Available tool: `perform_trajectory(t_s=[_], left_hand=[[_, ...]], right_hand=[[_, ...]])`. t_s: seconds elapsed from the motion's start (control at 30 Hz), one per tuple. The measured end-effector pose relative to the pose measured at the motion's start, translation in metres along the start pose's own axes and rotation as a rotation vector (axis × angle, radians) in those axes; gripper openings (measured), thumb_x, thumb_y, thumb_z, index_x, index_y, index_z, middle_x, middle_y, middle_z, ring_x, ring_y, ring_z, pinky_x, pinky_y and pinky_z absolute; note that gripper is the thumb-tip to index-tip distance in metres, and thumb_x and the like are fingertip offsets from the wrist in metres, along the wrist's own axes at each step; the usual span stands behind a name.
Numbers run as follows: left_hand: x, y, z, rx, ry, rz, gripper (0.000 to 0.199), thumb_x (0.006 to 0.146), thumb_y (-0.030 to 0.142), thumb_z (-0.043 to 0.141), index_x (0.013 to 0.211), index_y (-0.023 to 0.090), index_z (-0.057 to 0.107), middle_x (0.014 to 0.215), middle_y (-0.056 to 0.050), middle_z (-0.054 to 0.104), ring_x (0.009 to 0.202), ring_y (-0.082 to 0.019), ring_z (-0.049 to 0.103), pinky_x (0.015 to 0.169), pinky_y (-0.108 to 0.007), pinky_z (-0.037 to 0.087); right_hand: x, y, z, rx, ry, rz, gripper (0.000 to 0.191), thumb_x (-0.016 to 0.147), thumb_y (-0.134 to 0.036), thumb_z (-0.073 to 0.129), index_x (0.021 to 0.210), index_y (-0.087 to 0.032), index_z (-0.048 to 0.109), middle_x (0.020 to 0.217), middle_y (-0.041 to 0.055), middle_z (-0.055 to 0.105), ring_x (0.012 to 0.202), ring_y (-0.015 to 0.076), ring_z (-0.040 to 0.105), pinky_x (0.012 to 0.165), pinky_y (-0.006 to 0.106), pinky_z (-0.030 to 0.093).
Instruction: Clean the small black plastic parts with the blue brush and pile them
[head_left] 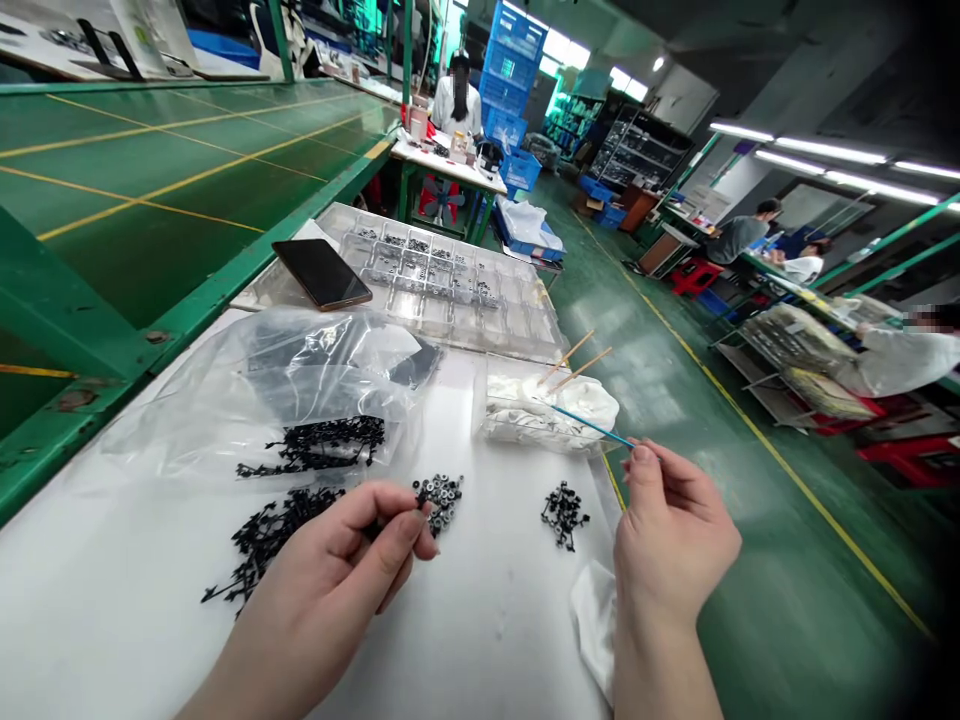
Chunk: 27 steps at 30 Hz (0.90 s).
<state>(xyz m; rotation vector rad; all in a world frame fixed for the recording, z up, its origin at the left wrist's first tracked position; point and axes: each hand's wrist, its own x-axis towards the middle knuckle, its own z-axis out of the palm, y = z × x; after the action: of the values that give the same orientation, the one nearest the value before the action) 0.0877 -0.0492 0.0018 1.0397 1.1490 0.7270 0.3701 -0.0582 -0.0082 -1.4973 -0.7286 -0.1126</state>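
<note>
My right hand (671, 535) pinches a thin blue stick (592, 424). The stick's far end reaches the white, soft-looking material (525, 400) in a clear plastic box (487, 432). My left hand (352, 570) is closed in a pinch on a small black part (382, 522), mostly hidden by the fingers. Just beyond its fingertips lies a pile of small black-and-silver rings (444, 495). Thin black branched pieces (274, 530) lie in a heap behind the left hand. Between the box and my right wrist is a smaller pile of black parts (564, 515).
A clear plastic bag (225, 400) with more black pieces lies at the left. Behind it are a dark phone (322, 272) and a clear compartment tray (442, 325). Two wooden sticks (585, 365) stand in the box. White cloth (596, 620) hangs at the table's right edge. People sit farther off.
</note>
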Motion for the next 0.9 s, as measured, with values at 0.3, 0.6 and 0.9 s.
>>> perform_trajectory(t_s=[0.3,0.6,0.9], left_hand=[[0.001,-0.002,-0.002,0.021,-0.017,0.028,0.050,0.097,0.071,0.066,0.094,0.021,0.072,0.074,-0.002,0.063,0.060,-0.013,0.042,0.056,-0.026,0.030],[0.001,0.005,-0.001,-0.088,-0.100,0.030,0.031,0.103,0.052,0.067,0.102,0.021,0.064,0.094,-0.008,0.079,0.059,-0.011,0.044,0.054,-0.025,0.033],[-0.001,-0.002,-0.001,-0.153,-0.111,0.068,0.030,0.103,0.053,0.069,0.101,0.023,0.065,0.092,-0.003,0.079,0.057,-0.009,0.042,0.051,-0.025,0.032]], right_hand=[[0.006,-0.005,-0.007,0.253,0.104,0.088,0.024,0.083,-0.036,0.091,0.095,-0.017,0.081,0.084,0.0026,0.075,0.071,0.0127,0.067,0.072,0.028,0.057],[-0.015,-0.022,-0.012,0.632,-0.185,0.387,0.017,0.084,-0.033,0.084,0.084,-0.019,0.075,0.080,0.0006,0.067,0.069,0.0136,0.059,0.063,0.032,0.056],[-0.027,-0.030,-0.016,0.635,-0.328,0.437,0.016,0.089,-0.032,0.078,0.081,-0.021,0.070,0.078,0.0007,0.057,0.070,0.0141,0.053,0.066,0.032,0.057]])
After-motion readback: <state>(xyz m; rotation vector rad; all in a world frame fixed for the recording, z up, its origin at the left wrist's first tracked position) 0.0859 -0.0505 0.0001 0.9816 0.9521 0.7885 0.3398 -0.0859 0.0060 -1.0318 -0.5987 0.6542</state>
